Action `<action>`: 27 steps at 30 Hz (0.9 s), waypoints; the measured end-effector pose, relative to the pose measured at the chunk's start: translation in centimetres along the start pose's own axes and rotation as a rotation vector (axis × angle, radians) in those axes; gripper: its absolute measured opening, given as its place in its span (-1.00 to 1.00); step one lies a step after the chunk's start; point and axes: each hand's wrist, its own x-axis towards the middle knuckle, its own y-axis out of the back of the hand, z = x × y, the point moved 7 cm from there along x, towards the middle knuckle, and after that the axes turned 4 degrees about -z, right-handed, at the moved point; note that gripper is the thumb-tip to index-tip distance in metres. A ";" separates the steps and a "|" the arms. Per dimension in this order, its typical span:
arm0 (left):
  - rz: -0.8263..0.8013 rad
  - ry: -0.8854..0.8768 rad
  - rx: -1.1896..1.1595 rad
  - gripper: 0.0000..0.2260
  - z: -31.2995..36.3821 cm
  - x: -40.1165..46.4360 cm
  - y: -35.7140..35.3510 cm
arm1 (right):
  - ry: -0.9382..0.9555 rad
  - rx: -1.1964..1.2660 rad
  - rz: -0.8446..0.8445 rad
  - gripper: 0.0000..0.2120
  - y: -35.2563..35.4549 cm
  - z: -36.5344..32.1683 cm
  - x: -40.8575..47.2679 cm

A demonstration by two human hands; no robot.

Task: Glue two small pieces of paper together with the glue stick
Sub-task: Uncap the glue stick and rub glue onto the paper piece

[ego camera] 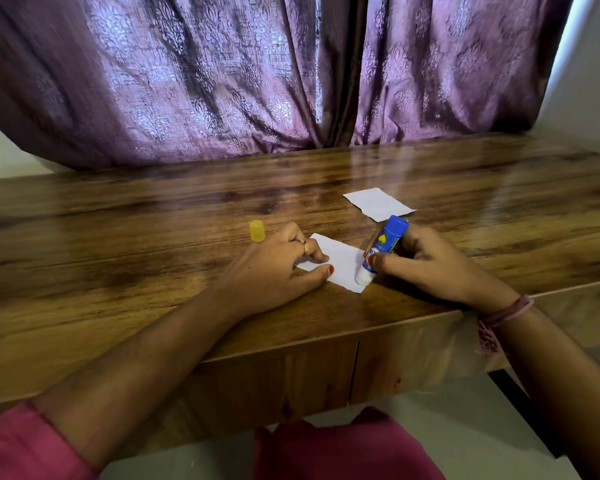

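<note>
My glossy wooden table [153, 216] stands before a patterned purple curtain [222, 74]. On its near edge my left hand [274, 268] presses flat on the near paper [340, 259]; my right hand [426, 261] grips the blue glue stick [383, 249], white tip down on that sheet. Beyond it lies the second paper [378, 203]; the yellow cap [256, 230] stands left of it.

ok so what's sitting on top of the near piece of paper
The left hand's fingers press its left end, and the glue stick's white tip touches its right edge. The paper beneath the fingers is hidden.
</note>
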 end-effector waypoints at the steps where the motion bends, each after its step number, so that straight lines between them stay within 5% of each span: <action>1: -0.001 -0.001 0.001 -0.70 0.0 0.0 0.0 | 0.005 -0.001 -0.005 -0.84 0.0 0.0 0.0; 6: -0.005 0.002 0.004 -0.69 0.1 0.0 0.1 | 0.007 0.005 -0.038 -0.95 -0.3 -0.2 0.0; 24: -0.021 0.004 0.014 -0.68 0.2 0.1 0.1 | 0.069 0.044 -0.086 -0.83 -0.6 0.3 0.2; 27: -0.021 0.002 0.037 -0.69 0.4 0.0 0.1 | 0.114 0.280 0.041 -0.84 0.7 0.4 0.0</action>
